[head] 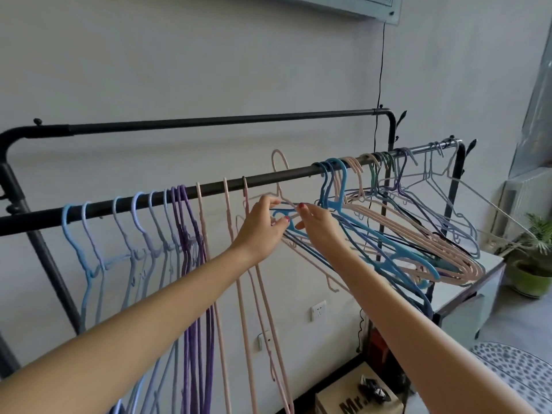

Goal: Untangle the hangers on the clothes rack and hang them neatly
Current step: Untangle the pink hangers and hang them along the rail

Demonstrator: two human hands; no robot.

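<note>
A blue hanger (286, 223), off the front rail (268, 179) and snagged among pink ones, is pinched by the left hand (263, 227) at its hook; the right hand (318, 224) pinches its neck, long axis trailing down-right under the tangled cluster (418, 252).
</note>
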